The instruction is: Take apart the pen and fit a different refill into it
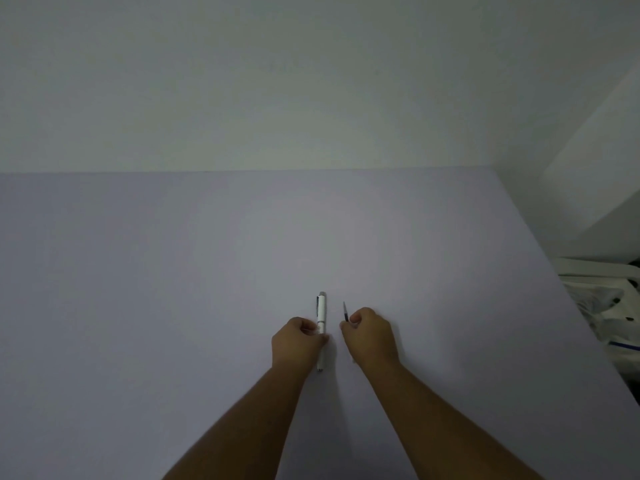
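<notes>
Pinching the white pen [321,311], the left hand [297,344] faces the right hand [372,336], closed on a refill [345,312].

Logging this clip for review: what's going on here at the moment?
A person works at a pale lavender table. The left hand grips a white pen around its middle; the pen looks whole, cap end pointing away. The right hand pinches a thin dark refill, its tip sticking out past the fingers. The two pieces are side by side, apart.
</notes>
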The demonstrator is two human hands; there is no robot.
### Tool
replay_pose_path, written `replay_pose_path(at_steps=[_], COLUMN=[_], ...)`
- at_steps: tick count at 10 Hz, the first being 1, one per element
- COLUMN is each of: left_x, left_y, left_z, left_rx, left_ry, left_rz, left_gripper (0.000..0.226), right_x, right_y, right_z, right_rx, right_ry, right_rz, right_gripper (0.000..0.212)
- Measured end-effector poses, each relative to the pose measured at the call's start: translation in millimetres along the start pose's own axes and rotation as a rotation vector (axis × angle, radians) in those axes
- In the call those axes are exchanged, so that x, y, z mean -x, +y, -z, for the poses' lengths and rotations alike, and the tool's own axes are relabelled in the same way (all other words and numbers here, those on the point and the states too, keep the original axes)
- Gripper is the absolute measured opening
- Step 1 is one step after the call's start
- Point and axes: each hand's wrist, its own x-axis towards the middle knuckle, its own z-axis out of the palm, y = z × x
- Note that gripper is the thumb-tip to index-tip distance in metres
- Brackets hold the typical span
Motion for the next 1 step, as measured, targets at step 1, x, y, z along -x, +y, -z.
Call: replay_pose_path(at_steps=[1], left_x=[2.1], left_y=[2.4], left_z=[3.5], left_rx=[0.002], left_ry=[0.013], left_rz=[0.019], left_gripper=[0.022], right_x=[-0.1], right_y=[2.0], right_z=[2.0], right_rx=[-0.028], right_ry=[0.054], right_rz=[0.000], right_gripper=[0.023])
